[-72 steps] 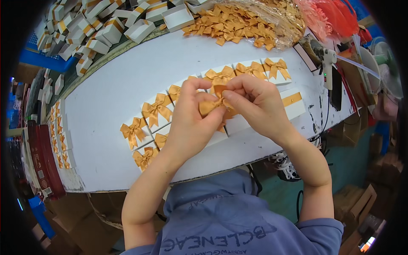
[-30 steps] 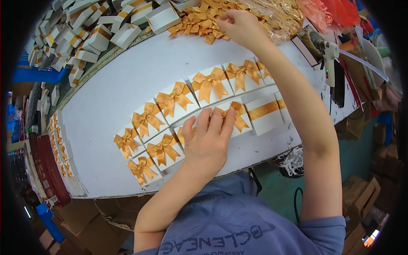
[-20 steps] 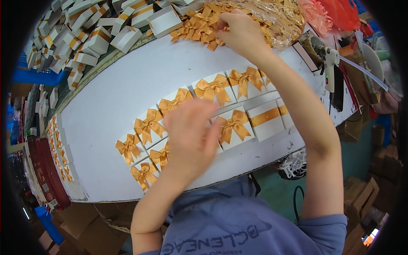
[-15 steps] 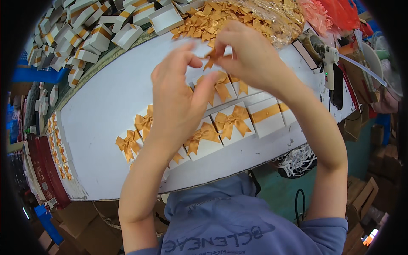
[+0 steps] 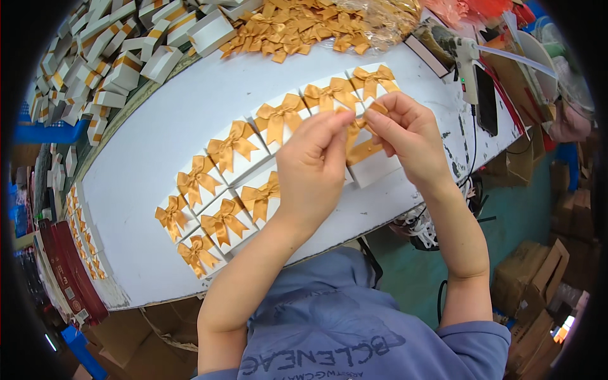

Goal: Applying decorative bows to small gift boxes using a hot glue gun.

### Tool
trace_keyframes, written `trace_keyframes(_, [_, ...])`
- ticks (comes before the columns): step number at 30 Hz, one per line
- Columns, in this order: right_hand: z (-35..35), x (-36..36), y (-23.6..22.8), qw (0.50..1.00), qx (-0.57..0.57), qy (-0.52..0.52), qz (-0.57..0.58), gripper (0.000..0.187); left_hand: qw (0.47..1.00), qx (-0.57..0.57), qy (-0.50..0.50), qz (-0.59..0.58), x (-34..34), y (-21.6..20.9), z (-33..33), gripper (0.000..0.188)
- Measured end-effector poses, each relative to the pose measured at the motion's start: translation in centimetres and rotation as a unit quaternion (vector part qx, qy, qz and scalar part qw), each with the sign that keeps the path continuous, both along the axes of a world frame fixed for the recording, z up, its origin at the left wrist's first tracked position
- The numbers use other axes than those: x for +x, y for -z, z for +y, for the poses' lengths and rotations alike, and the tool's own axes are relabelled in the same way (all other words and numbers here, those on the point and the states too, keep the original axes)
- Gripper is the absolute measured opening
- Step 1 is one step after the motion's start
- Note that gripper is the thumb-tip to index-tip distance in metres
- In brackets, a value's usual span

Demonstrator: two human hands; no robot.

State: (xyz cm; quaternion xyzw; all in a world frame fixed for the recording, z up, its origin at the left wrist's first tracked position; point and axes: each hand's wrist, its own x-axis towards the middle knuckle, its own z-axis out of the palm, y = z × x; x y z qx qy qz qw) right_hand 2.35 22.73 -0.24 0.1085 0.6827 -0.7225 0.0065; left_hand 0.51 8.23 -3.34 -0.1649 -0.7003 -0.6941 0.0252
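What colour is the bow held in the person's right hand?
Golden orange; the bow, partly covered, shows in the head view, the only one.

Large dark capital letters run across the blue short-sleeved fabric shirt (image 5: 297, 326), with a smaller row, partly cut off, at the lower edge. The dark red, long rectangular carton (image 5: 60, 259) at the left bears small pale printed characters and whitish squarish labels, too small to read.

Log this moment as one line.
right hand: holds gold bow; left hand: fingers at same bow; beneath: white boxes in rows; beyond: loose bows
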Motion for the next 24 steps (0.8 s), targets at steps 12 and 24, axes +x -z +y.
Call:
trace_keyframes(12, [2.1, 2.1, 3.0, 0.883, 0.458, -0.011, 0.103, 0.011, 0.935, -0.313, 0.088, 0.144, 2.6, 0.6, 1.2, 0.021])
trace_keyframes(24, [2.5, -7.5, 0.9, 0.89, 0.422, -0.033, 0.168, 0.013, 0.814, -0.48, -0.01, 0.328, 2.9, 1.7, 1.1, 0.033])
